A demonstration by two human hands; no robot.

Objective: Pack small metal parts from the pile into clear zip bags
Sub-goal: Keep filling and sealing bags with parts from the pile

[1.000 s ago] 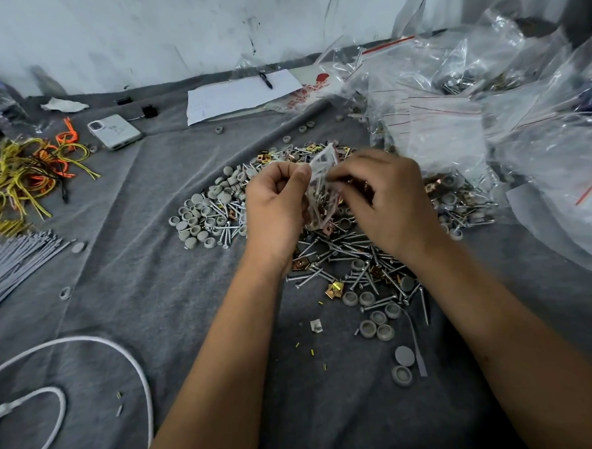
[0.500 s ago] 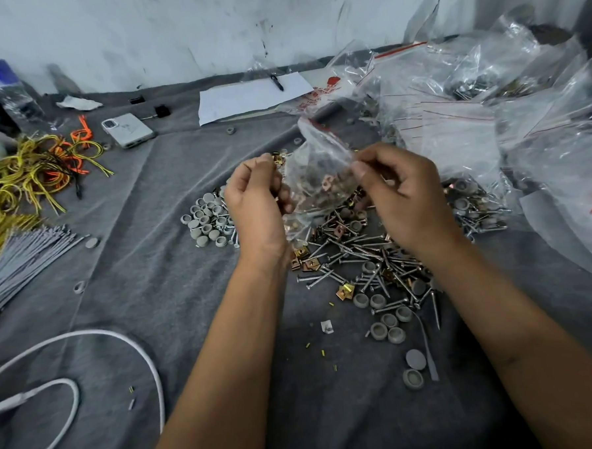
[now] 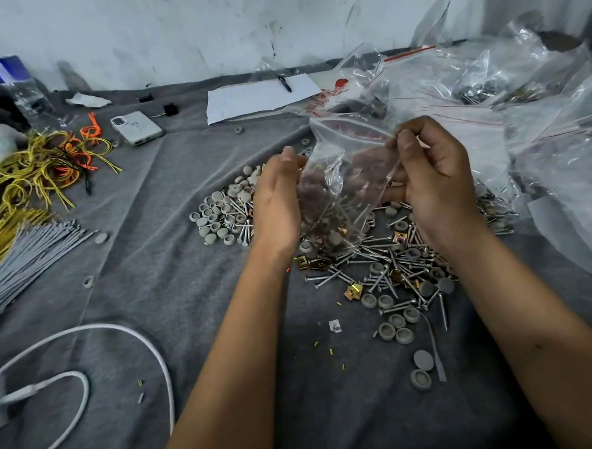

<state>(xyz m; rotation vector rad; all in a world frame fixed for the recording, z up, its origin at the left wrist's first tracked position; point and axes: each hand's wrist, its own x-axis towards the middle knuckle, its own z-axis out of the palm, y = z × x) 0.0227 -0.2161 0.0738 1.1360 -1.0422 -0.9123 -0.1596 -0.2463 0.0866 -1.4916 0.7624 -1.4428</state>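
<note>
Plastic, thin and crinkled, is what I have between my hands: one clear zip bag (image 3: 345, 173) lifted above the pile of metal parts (image 3: 389, 264), with screws, a few gold clips and a grey cap showing through its lower half. My right hand (image 3: 434, 182) pinches the bag's upper edge between thumb and curled fingers; my left hand (image 3: 279, 201) lies flat against its other side, fingers straight and close together, thumb tip at the rim. Under it the pile spreads across the grey cloth (image 3: 146, 266), long silver screws mixed with brass-coloured clips and round grey caps, too many to count; five caps sit loose at its near edge. More clear bags (image 3: 486, 94), some with red zip lines, are heaped to the right. Farther off lie one white phone (image 3: 137, 128), one sheet of paper (image 3: 260, 95) with one pen (image 3: 284, 84) on it, yellow and orange wires (image 3: 44, 162), a bundle of grey ties (image 3: 25, 252) and a white cable (image 3: 89, 369). A scuffed white wall (image 3: 208, 26) runs behind
</note>
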